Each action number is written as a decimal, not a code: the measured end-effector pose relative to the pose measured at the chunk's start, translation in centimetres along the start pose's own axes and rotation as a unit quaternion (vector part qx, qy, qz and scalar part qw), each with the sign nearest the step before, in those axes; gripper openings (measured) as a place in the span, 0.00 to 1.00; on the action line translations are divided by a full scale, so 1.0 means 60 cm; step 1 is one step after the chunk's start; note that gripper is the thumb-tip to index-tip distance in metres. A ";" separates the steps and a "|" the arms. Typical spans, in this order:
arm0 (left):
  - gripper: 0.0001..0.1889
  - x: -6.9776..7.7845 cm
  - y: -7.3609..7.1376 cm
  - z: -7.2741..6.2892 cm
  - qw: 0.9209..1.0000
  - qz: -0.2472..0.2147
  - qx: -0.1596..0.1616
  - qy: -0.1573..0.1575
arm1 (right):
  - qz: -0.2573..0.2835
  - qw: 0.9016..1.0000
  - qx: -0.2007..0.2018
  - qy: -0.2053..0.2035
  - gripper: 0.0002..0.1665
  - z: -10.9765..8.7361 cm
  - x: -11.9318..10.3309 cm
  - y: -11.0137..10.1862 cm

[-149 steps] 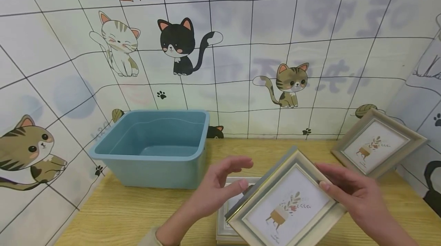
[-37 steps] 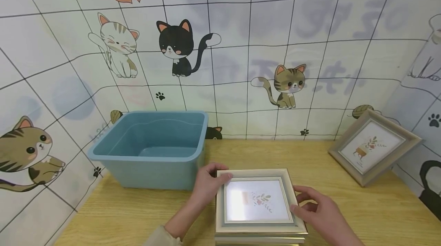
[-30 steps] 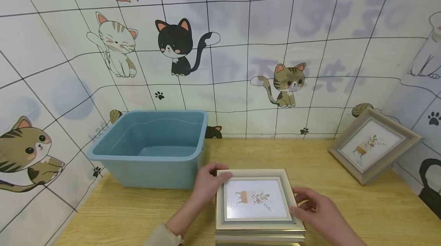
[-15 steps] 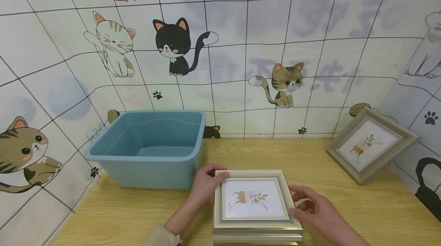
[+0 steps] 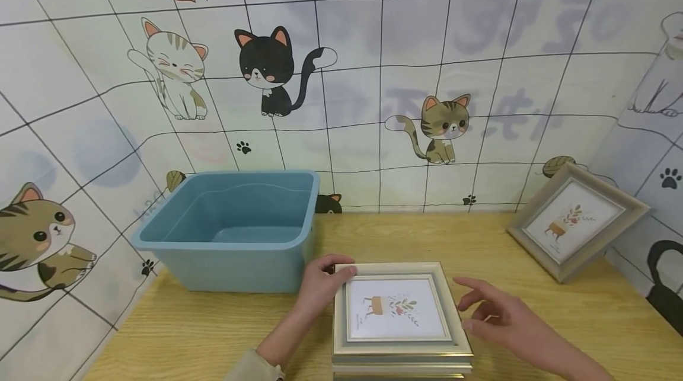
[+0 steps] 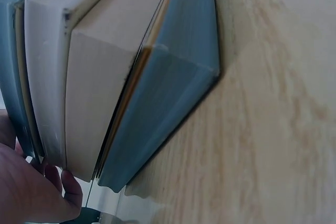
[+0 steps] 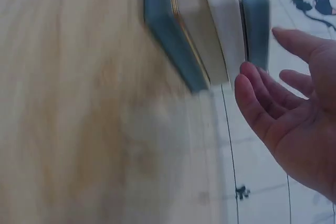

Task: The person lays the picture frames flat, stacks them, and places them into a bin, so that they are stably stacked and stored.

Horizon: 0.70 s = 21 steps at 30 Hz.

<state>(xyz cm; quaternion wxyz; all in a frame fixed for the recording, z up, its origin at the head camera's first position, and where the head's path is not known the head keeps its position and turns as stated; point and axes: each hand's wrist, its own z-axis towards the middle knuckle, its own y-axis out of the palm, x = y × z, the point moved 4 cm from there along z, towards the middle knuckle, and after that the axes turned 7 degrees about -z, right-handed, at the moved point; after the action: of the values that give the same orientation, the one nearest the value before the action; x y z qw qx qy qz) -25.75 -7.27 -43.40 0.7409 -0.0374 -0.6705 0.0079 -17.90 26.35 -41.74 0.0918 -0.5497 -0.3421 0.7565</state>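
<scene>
A stack of several picture frames lies on the wooden table, topped by a cream and grey-green picture frame (image 5: 395, 348) with a plant print turned sideways. At its far left corner my left hand (image 5: 319, 286) grips the frame, thumb on the top face and fingers down the side. The left wrist view shows those fingers against the edges of the stacked frames (image 6: 100, 66), blue-grey, white and cream. My right hand (image 5: 498, 316) is just off the stack's right side with fingers loosely bent; the right wrist view shows that hand (image 7: 294, 108) holding nothing.
A blue plastic bin (image 5: 229, 265) stands at the left, behind the left hand. Another picture frame (image 5: 578, 221) leans tilted against the wall at the back right. A wall covering with cartoon cats (image 5: 352, 96) closes off the back and sides of the table (image 5: 213, 333).
Five seconds ago the top frame was held tilted above the stack; now it lies flat on it. Within the last half second the right hand has let go and drawn slightly right. The left stays.
</scene>
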 end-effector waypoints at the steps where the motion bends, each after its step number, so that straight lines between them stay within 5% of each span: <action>1: 0.11 -0.001 0.000 0.000 1.000 -0.002 0.002 -0.001 | -0.024 1.000 0.013 -0.016 0.35 0.002 0.003 -0.016; 7: 0.11 -0.005 -0.003 0.001 1.000 -0.005 0.013 -0.005 | -0.180 0.975 0.131 -0.021 0.31 0.019 0.028 -0.170; 10: 0.11 -0.008 -0.002 0.003 1.000 -0.004 0.010 0.002 | -0.291 0.942 0.170 0.002 0.27 0.026 0.040 -0.261; 16: 0.12 -0.008 -0.003 0.002 1.000 -0.005 0.009 0.004 | -0.442 0.854 0.271 0.040 0.28 0.029 0.078 -0.378; 21: 0.12 -0.009 -0.003 0.002 1.000 0.000 0.002 0.003 | -0.475 0.813 0.334 0.040 0.31 0.027 0.101 -0.416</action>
<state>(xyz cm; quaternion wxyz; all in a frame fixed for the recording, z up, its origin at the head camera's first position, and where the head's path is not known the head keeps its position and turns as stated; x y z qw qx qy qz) -25.93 -7.47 -43.95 0.7430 -0.0361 -0.6683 0.0094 -27.55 47.49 -30.72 0.6313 -0.2838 -0.2826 0.6641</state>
